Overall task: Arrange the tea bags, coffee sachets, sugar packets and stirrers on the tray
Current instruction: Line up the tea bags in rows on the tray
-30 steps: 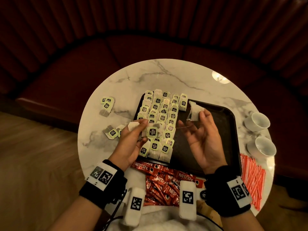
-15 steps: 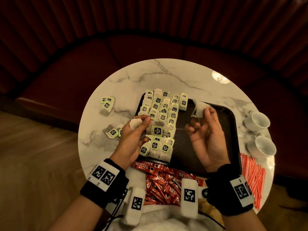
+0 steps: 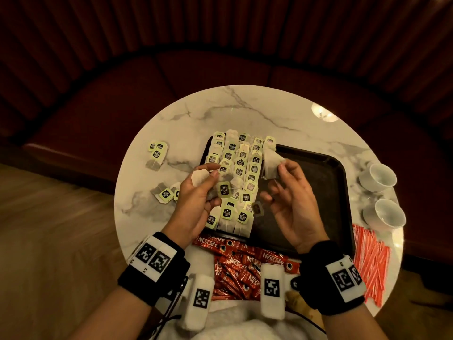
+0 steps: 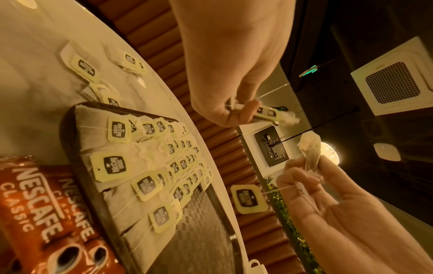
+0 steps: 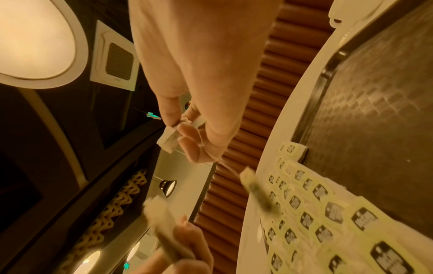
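Note:
A black tray (image 3: 331, 182) lies on the round marble table (image 3: 245, 111). Rows of tea bags (image 3: 240, 173) with pale green tags cover its left part. My left hand (image 3: 208, 175) hovers over the tray's left edge and pinches a tea bag (image 3: 199, 178); that bag's tag (image 3: 225, 188) sits by the palm. My right hand (image 3: 279, 168) pinches another tea bag (image 3: 269, 163) above the tray's middle, and its tag (image 3: 257, 208) dangles on a thread. In the left wrist view the same tag (image 4: 249, 199) hangs free under the right hand (image 4: 311, 166).
Red Nescafe sachets (image 3: 245, 263) are heaped at the table's near edge. Red-and-white sticks (image 3: 370, 261) lie at the near right. Two white cups (image 3: 377, 177) (image 3: 387, 214) stand right of the tray. Loose tea bags (image 3: 157, 153) (image 3: 165, 192) lie left of it. The tray's right half is bare.
The thread stretched taut between my hands is no longer taut; the right bag's tag now hangs free below the right hand. Both hands rose slightly, still holding their bags.

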`<state>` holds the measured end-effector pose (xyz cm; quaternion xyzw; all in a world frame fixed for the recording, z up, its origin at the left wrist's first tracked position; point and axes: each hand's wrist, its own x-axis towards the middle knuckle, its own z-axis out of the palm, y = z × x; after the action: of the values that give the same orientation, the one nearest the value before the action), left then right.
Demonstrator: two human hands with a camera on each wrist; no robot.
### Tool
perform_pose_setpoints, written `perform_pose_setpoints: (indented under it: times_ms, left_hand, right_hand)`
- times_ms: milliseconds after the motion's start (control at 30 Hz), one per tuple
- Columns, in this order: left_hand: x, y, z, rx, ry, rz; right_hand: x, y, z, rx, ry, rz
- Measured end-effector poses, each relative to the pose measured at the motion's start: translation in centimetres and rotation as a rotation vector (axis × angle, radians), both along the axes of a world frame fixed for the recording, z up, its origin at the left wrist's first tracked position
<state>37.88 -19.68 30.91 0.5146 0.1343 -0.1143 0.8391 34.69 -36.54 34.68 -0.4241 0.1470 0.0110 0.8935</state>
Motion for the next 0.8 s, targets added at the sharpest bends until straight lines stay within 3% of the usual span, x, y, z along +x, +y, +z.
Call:
perform_pose_setpoints:
  times_ms: [167,367,633,800]
  left_hand:
    - [0.0,-0.1,0.8,-0.069,-0.036,-0.114]
    - [-1.2,-1.6,2.4,0.185,-0.309,-0.237]
    - [-0.8,-1.0,2.1,0.206,-0.285,-0.186]
    - [-0.8,-1.1,2.2,0.244,-0.305,-0.201]
  right_hand:
    - [-0.1,0.2,0.0,-0.141,-0.039,0.053]
    - [-0.7,1.2,-0.6,-0.334,-0.125,0.15]
    - [-0.3,0.6,-0.6,-0.272,0.002,0.182]
    - [-0.4,0.7,-0.8,-0.487,-0.041,0.165]
